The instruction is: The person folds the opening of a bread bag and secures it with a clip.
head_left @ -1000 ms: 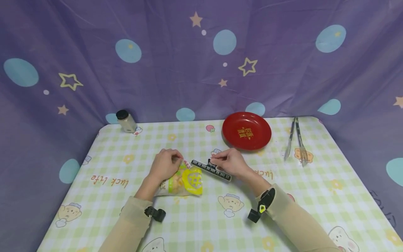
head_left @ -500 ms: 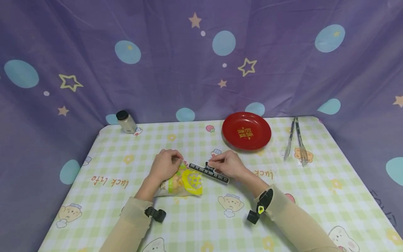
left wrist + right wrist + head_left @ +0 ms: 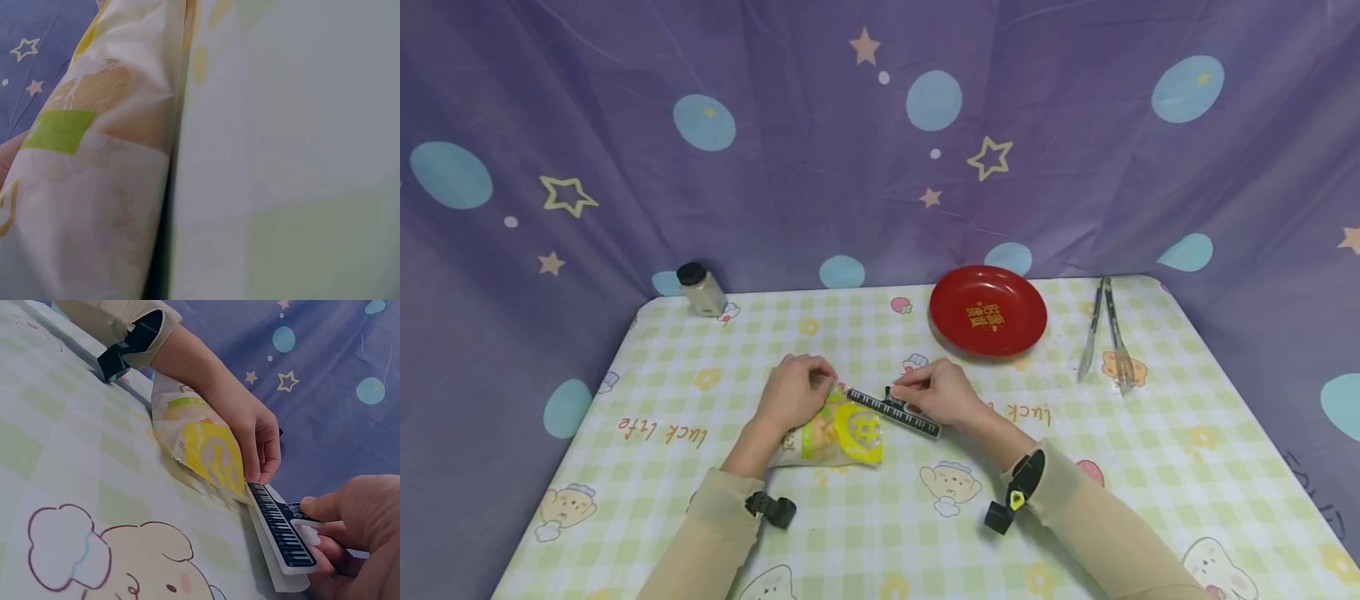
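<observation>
A yellow and clear snack bag (image 3: 859, 433) lies on the table with pale food inside. The left hand (image 3: 793, 392) pinches its far upper edge between thumb and fingers. With thumb and fingers, the right hand (image 3: 943, 393) squeezes the handle of a bag clip (image 3: 893, 412) printed with piano keys. In the right wrist view, the two long bars of the clip (image 3: 284, 528) stand apart at the near end, and its far end is right at the corner of the bag (image 3: 209, 447), beside the left fingertips. The bag's side (image 3: 100, 169) fills much of the left wrist view.
A red plate (image 3: 988, 312) with gold characters stands behind the right hand. Metal tongs (image 3: 1107, 337) lie at the back right. At the back left is a jar (image 3: 702, 290) with a black lid. A purple curtain (image 3: 790, 208) hangs behind the checked tablecloth (image 3: 880, 533).
The right hand has brought the clip leftward and slightly nearer the person, so its end now overlaps the bag's upper right corner. The left hand and the bag have stayed in place.
</observation>
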Demonstrator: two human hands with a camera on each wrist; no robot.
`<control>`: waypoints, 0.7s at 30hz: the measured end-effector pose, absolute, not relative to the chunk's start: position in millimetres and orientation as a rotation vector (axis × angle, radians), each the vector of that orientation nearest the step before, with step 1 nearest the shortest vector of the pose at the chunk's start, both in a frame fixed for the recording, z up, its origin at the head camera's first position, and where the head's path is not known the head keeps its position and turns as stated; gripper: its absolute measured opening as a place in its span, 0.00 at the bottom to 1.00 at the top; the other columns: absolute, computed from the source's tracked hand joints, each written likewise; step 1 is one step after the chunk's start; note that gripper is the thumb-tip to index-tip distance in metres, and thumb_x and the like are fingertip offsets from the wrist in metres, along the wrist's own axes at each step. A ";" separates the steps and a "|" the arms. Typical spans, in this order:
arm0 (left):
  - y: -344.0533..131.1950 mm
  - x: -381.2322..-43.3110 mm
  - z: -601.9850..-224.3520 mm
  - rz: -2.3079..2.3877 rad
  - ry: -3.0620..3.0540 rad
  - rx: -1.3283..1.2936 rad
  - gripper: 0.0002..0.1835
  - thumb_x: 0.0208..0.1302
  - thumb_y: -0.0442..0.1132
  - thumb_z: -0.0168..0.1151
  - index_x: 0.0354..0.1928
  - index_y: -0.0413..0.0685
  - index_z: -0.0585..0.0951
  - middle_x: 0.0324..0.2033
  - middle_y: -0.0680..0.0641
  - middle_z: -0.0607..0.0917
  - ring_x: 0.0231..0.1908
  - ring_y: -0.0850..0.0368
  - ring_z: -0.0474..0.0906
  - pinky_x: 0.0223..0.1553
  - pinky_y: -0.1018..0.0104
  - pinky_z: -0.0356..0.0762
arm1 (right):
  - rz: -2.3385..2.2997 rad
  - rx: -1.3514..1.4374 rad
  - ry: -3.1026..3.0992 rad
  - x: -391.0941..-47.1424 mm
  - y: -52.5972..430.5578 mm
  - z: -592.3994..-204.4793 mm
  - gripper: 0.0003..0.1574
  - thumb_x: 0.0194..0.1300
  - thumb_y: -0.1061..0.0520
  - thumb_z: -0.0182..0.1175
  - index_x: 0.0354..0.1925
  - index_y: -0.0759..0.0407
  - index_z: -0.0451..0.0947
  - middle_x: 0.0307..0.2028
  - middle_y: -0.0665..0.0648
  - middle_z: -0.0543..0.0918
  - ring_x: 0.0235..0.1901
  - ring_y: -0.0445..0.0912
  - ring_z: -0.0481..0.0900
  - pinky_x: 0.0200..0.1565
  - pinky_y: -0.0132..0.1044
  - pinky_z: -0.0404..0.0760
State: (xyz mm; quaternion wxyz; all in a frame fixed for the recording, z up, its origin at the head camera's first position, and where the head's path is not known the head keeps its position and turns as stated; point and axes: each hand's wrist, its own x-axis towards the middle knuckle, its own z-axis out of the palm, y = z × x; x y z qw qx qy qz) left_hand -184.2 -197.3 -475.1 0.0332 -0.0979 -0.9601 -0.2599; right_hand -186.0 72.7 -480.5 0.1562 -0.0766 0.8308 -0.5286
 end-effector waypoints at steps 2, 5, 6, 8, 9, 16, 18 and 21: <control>-196.8 -184.1 -474.9 -0.800 -2.956 -0.300 0.04 0.69 0.39 0.69 0.37 0.53 0.90 0.37 0.49 0.91 0.39 0.51 0.78 0.46 0.51 0.75 | -1.503 -0.227 2.390 -186.0 72.9 -480.3 0.09 0.65 0.52 0.76 0.43 0.53 0.94 0.30 0.49 0.90 0.27 0.41 0.84 0.33 0.32 0.84; -195.5 -184.1 -474.1 -0.800 -2.963 -0.290 0.04 0.69 0.39 0.69 0.37 0.53 0.90 0.37 0.49 0.91 0.39 0.51 0.78 0.47 0.51 0.75 | -1.479 -0.260 2.425 -186.0 73.3 -478.9 0.12 0.64 0.50 0.77 0.44 0.53 0.94 0.28 0.48 0.89 0.28 0.41 0.83 0.33 0.32 0.82; -195.0 -184.2 -473.9 -0.795 -2.965 -0.290 0.04 0.69 0.39 0.69 0.37 0.54 0.90 0.37 0.49 0.91 0.39 0.50 0.78 0.47 0.51 0.75 | -1.473 -0.271 2.440 -186.2 73.4 -478.3 0.12 0.64 0.50 0.77 0.44 0.53 0.94 0.28 0.48 0.89 0.29 0.41 0.83 0.34 0.31 0.81; -194.1 -184.4 -473.7 -0.784 -2.968 -0.294 0.04 0.69 0.39 0.69 0.37 0.54 0.90 0.37 0.49 0.90 0.39 0.51 0.77 0.47 0.52 0.76 | -1.461 -0.293 2.467 -186.4 73.7 -476.7 0.14 0.63 0.49 0.78 0.44 0.53 0.94 0.27 0.48 0.88 0.31 0.41 0.81 0.34 0.32 0.80; -193.7 -184.5 -473.5 -0.778 -2.970 -0.296 0.04 0.69 0.39 0.69 0.37 0.54 0.90 0.37 0.50 0.90 0.39 0.51 0.77 0.47 0.52 0.76 | -1.455 -0.304 2.479 -186.6 73.8 -476.1 0.14 0.62 0.48 0.78 0.44 0.53 0.94 0.27 0.48 0.88 0.31 0.42 0.80 0.35 0.31 0.79; -198.0 -181.2 -468.4 -0.745 -2.930 -0.377 0.06 0.71 0.40 0.66 0.42 0.52 0.90 0.39 0.48 0.88 0.42 0.49 0.79 0.46 0.51 0.80 | -1.424 -0.324 2.505 -187.0 73.4 -474.6 0.15 0.62 0.47 0.79 0.43 0.54 0.94 0.26 0.49 0.86 0.31 0.42 0.79 0.35 0.31 0.77; -201.8 -177.9 -465.3 -0.719 -2.906 -0.412 0.07 0.71 0.40 0.65 0.45 0.51 0.90 0.43 0.46 0.89 0.44 0.47 0.80 0.48 0.49 0.81 | -1.418 -0.332 2.508 -186.9 73.2 -474.4 0.15 0.62 0.48 0.78 0.43 0.54 0.94 0.26 0.48 0.86 0.31 0.41 0.78 0.35 0.31 0.77; -208.5 -169.0 -460.0 -0.671 -2.878 -0.475 0.09 0.71 0.43 0.66 0.47 0.50 0.90 0.47 0.45 0.89 0.47 0.44 0.79 0.49 0.45 0.80 | -1.402 -0.353 2.516 -186.1 73.3 -474.1 0.15 0.63 0.48 0.78 0.44 0.54 0.93 0.26 0.48 0.86 0.30 0.41 0.79 0.35 0.31 0.77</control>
